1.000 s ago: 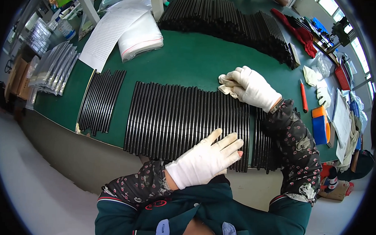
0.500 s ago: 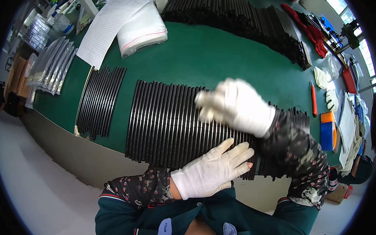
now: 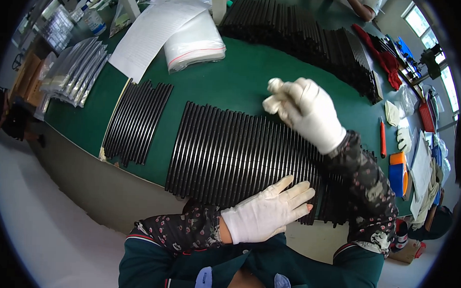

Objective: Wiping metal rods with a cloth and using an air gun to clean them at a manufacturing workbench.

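The rods [image 3: 235, 157] look smooth and glossy, the gloves [image 3: 261, 213] matt cloth, the bags [image 3: 78, 72] shiny plastic.

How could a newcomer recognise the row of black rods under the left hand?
On the green table, look at the near edge. There lies a row of black rods, side by side, with the white-gloved left hand flat on its lower right part. It is much wider than the narrow row to its left, which no hand touches.

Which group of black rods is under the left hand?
The wide middle row; the left hand covers part of its near edge. The narrow left group and far pile lie clear.
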`<move>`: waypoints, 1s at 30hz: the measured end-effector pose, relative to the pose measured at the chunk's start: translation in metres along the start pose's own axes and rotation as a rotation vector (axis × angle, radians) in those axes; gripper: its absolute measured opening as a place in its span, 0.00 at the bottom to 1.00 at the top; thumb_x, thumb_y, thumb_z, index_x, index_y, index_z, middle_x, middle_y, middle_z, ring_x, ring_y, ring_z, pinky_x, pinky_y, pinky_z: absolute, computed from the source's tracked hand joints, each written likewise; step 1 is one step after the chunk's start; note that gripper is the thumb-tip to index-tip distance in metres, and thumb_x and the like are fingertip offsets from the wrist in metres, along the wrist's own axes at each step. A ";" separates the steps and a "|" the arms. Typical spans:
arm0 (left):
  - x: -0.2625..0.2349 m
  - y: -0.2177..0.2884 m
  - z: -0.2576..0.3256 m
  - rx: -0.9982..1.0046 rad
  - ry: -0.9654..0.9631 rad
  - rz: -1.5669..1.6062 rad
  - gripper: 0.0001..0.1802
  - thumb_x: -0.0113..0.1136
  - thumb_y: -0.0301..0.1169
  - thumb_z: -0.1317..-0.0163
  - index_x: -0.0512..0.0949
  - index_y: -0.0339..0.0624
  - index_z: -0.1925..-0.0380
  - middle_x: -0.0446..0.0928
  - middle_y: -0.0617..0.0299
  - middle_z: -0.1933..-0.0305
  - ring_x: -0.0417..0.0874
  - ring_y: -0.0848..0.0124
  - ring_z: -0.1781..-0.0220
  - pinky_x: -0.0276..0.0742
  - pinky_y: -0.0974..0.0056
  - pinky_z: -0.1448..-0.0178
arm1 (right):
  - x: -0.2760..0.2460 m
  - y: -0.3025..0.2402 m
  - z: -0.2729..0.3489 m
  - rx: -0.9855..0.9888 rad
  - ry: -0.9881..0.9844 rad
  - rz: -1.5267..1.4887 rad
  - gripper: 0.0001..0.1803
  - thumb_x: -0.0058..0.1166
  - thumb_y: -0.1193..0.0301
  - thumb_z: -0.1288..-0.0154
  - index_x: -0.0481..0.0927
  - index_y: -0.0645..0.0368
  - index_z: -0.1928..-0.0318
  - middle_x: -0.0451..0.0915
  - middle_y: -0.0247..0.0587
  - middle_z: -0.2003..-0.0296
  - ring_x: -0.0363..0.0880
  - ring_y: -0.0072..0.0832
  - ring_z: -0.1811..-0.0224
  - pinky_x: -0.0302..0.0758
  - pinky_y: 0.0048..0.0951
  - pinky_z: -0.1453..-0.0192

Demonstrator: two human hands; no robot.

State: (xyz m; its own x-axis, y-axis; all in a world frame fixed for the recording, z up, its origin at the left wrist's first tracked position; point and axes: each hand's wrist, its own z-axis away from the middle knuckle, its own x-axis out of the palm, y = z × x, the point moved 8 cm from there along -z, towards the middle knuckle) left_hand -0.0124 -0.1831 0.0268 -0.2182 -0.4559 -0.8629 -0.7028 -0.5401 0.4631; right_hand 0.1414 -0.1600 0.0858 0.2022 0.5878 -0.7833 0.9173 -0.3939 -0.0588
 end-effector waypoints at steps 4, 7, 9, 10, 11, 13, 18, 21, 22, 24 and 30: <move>0.005 0.002 -0.001 -0.052 0.016 0.219 0.30 0.62 0.36 0.48 0.73 0.42 0.43 0.67 0.54 0.37 0.62 0.58 0.30 0.54 0.52 0.26 | 0.023 -0.091 0.026 -0.337 -0.441 -0.467 0.21 0.64 0.68 0.47 0.74 0.55 0.52 0.77 0.35 0.75 0.78 0.34 0.74 0.75 0.35 0.70; -0.003 0.005 -0.001 0.024 -0.024 -0.048 0.35 0.64 0.42 0.48 0.69 0.40 0.41 0.66 0.53 0.36 0.61 0.59 0.30 0.54 0.52 0.27 | 0.035 -0.004 0.003 0.008 -0.319 -0.076 0.20 0.63 0.69 0.46 0.75 0.56 0.52 0.81 0.34 0.70 0.80 0.33 0.69 0.77 0.34 0.66; -0.002 0.003 0.001 0.024 -0.027 -0.071 0.36 0.64 0.44 0.47 0.69 0.40 0.40 0.64 0.53 0.34 0.60 0.59 0.29 0.53 0.52 0.26 | 0.012 0.034 0.004 0.242 -0.165 -0.046 0.13 0.58 0.67 0.43 0.80 0.56 0.58 0.80 0.42 0.68 0.79 0.40 0.62 0.76 0.38 0.58; -0.001 0.005 0.002 0.035 -0.036 -0.084 0.37 0.64 0.46 0.47 0.68 0.41 0.39 0.63 0.53 0.33 0.59 0.59 0.28 0.52 0.51 0.25 | 0.006 0.045 0.011 0.268 -0.108 -0.017 0.11 0.57 0.68 0.41 0.80 0.57 0.58 0.79 0.45 0.66 0.79 0.42 0.63 0.76 0.39 0.57; -0.001 0.004 0.002 0.023 -0.023 -0.091 0.37 0.64 0.46 0.47 0.68 0.41 0.39 0.63 0.53 0.33 0.59 0.59 0.28 0.52 0.51 0.25 | 0.009 0.052 0.019 0.282 -0.194 0.094 0.11 0.56 0.68 0.40 0.79 0.56 0.57 0.78 0.45 0.65 0.78 0.42 0.62 0.76 0.39 0.57; 0.003 0.007 0.002 0.055 -0.018 -0.080 0.39 0.63 0.49 0.47 0.68 0.41 0.38 0.61 0.53 0.30 0.57 0.59 0.26 0.49 0.50 0.24 | 0.023 0.062 0.047 0.300 -0.275 0.196 0.13 0.55 0.69 0.39 0.77 0.55 0.54 0.78 0.44 0.64 0.78 0.42 0.61 0.77 0.38 0.56; -0.034 0.007 0.032 0.051 0.085 -0.071 0.42 0.63 0.53 0.47 0.65 0.41 0.36 0.58 0.49 0.28 0.56 0.54 0.25 0.50 0.43 0.26 | 0.026 0.065 0.048 0.260 -0.241 0.125 0.14 0.56 0.70 0.39 0.77 0.55 0.52 0.78 0.44 0.63 0.78 0.41 0.60 0.77 0.38 0.55; -0.059 -0.035 0.062 -0.082 0.069 -0.165 0.43 0.64 0.54 0.49 0.67 0.39 0.38 0.59 0.47 0.30 0.57 0.51 0.27 0.54 0.42 0.28 | 0.026 0.070 0.051 0.284 -0.257 0.167 0.14 0.56 0.70 0.39 0.77 0.55 0.52 0.78 0.44 0.63 0.78 0.41 0.60 0.77 0.38 0.55; -0.057 -0.050 0.075 -0.110 0.050 -0.212 0.43 0.64 0.55 0.50 0.68 0.40 0.39 0.59 0.48 0.30 0.57 0.51 0.27 0.54 0.42 0.28 | 0.027 0.072 0.051 0.301 -0.275 0.202 0.14 0.56 0.70 0.39 0.76 0.55 0.52 0.78 0.44 0.63 0.78 0.41 0.60 0.77 0.39 0.55; -0.060 -0.062 0.090 -0.160 0.004 -0.262 0.43 0.64 0.56 0.50 0.68 0.41 0.38 0.59 0.48 0.30 0.57 0.51 0.27 0.53 0.42 0.27 | 0.027 0.070 0.050 0.294 -0.266 0.184 0.14 0.56 0.70 0.39 0.76 0.54 0.52 0.78 0.44 0.63 0.78 0.41 0.60 0.77 0.38 0.55; -0.073 -0.076 0.121 -0.178 -0.034 -0.349 0.43 0.53 0.62 0.44 0.66 0.44 0.37 0.59 0.49 0.29 0.59 0.49 0.28 0.52 0.41 0.27 | 0.028 0.072 0.054 0.285 -0.264 0.205 0.15 0.56 0.70 0.39 0.76 0.54 0.51 0.77 0.44 0.63 0.78 0.41 0.60 0.77 0.38 0.55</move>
State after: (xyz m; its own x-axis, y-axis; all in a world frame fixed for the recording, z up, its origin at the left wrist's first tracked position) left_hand -0.0248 -0.0231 0.0301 -0.0117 -0.2010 -0.9795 -0.6113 -0.7738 0.1661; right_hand 0.1947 -0.2101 0.0268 0.2415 0.2910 -0.9257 0.7285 -0.6846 -0.0251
